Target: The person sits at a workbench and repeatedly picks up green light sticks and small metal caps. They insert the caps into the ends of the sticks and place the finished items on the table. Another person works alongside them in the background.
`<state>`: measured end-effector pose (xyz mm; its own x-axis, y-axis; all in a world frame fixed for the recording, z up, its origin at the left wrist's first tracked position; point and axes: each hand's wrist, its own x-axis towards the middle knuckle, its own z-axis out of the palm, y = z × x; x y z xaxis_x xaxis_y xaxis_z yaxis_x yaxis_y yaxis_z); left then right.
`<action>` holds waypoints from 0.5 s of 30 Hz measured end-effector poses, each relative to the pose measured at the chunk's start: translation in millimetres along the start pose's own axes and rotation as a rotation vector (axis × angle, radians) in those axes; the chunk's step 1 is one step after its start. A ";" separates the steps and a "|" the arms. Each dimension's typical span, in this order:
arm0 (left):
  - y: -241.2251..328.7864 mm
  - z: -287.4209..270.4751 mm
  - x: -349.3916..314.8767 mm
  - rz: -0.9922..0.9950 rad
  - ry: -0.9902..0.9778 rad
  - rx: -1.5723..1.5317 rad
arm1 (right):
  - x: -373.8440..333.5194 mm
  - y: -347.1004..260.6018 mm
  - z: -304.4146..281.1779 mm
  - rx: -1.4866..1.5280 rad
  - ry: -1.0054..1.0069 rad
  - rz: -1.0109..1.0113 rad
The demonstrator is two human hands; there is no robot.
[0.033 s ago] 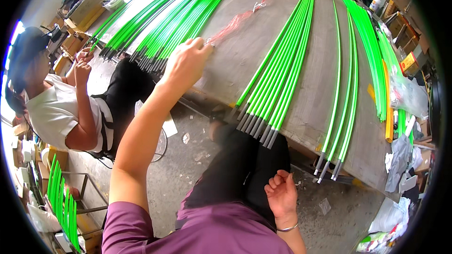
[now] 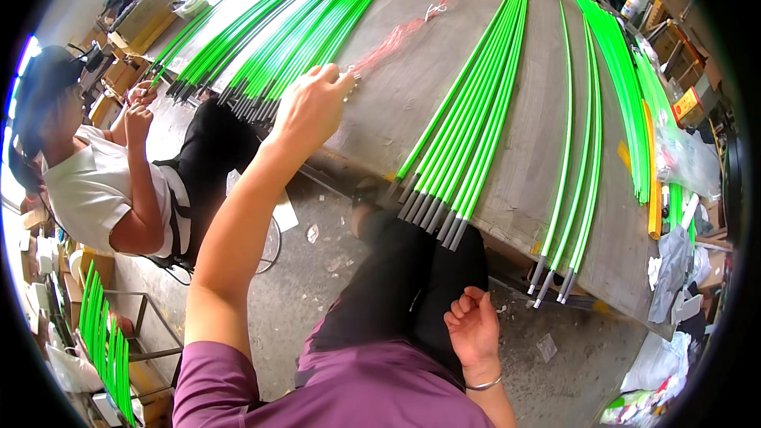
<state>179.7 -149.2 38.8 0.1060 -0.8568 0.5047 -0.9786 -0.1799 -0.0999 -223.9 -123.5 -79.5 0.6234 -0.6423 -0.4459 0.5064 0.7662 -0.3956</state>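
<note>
My left hand (image 2: 307,111) reaches over the table edge with its fingers pinched together at the near end of a bundle of thin red strings (image 2: 400,34). The strings run away across the table and are tied with white in places. My right hand (image 2: 474,331) hangs palm up beside my thigh, fingers loosely bent, with nothing visible in it. Between the hands, a fan of green rods (image 2: 468,143) with dark grey ends lies on the table, the ends jutting past its edge.
More green rods (image 2: 317,40) cover the table's left side, near a seated person (image 2: 103,182) in white. A few separate rods (image 2: 590,166) lie to the right, beside a thick green bundle (image 2: 618,95) and clear plastic bags (image 2: 688,162). A rack of green rods (image 2: 103,341) stands lower left.
My left hand's fingertips have shifted very slightly at the end of the red strings. My right hand and the rods stay where they were.
</note>
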 end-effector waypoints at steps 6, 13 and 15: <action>-0.7 2.4 -3.0 0.081 -0.043 -0.031 | -5.6 6.6 9.6 -0.083 -0.003 0.046; 0.8 4.4 6.5 0.188 -0.083 0.067 | -13.6 11.6 7.0 -0.096 0.006 0.051; -3.8 4.6 7.1 0.127 -0.015 -0.040 | -15.4 12.3 3.7 -0.098 0.008 0.055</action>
<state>185.0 -156.8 38.8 -0.0165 -0.8785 0.4775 -0.9906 -0.0506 -0.1274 -225.0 -104.1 -74.6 0.6438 -0.5998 -0.4751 0.4108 0.7948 -0.4467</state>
